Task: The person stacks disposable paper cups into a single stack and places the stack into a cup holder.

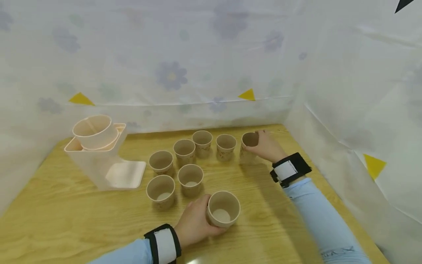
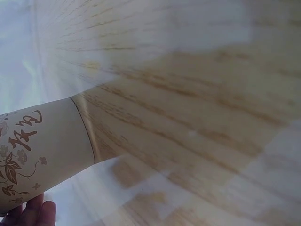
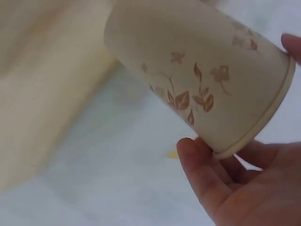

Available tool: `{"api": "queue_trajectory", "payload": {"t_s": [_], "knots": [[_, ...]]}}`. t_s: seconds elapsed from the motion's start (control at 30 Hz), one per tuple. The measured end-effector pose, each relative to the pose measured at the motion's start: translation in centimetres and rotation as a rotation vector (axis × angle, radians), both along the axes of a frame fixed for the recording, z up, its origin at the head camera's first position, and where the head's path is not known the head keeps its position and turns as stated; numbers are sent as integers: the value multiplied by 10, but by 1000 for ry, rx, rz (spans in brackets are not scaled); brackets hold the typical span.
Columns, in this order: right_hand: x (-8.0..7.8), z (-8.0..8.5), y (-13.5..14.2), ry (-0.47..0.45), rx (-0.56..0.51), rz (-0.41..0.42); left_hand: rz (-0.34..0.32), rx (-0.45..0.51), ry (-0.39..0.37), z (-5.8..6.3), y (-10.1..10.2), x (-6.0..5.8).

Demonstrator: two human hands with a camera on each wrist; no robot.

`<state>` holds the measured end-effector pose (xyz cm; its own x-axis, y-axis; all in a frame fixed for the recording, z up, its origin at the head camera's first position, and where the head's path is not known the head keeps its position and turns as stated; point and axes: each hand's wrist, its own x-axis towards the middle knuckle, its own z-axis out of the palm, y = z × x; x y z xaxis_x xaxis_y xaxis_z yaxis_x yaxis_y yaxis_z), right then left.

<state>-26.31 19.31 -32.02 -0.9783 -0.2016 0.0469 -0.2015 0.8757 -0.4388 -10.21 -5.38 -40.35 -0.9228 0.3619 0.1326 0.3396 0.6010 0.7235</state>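
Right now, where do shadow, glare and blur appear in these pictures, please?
Head view: soft shadow left of the light-blue fabric right sleeve, small glare on the yellowish wooden table at the bottom edge; left wrist view: pale reflections over its grain; right wrist view: the beige, flower-printed round cup fairly sharp, the white backdrop blurred.

From above the table, the head view looks forward and down, far enough back to take in the left hand and right hand. The left wrist view, near and rolled sideways, faces low across the table, sharing the left hand's cup with the head view. The right wrist view, also rolled, faces the right hand's cup up close, likewise shared.
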Motion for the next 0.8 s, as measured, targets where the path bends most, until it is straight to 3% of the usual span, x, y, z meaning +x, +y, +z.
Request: {"api": "queue_trajectory", "payload": {"t_s": [0.07, 0.2, 0.27, 0.33, 0.43, 0.53, 0.8], "knots": [[19, 24, -2, 41, -11, 91, -2, -1, 1, 1, 1, -1], [58, 64, -11, 189, 1, 387, 5, -6, 6, 3, 1, -1], [76, 76, -17, 235, 21, 522, 6, -3, 8, 4, 1, -1], [90, 82, -23, 221, 24, 630, 4, -5, 12, 4, 0, -1], [105, 79, -32, 127, 21, 745, -8, -11, 18, 4, -1, -1], [111, 69, -41, 38, 28, 802, -21, -17, 20, 3, -1, -2], [112, 37, -54, 0, 75, 866, -25, -7, 54, 1, -1, -1]]}}
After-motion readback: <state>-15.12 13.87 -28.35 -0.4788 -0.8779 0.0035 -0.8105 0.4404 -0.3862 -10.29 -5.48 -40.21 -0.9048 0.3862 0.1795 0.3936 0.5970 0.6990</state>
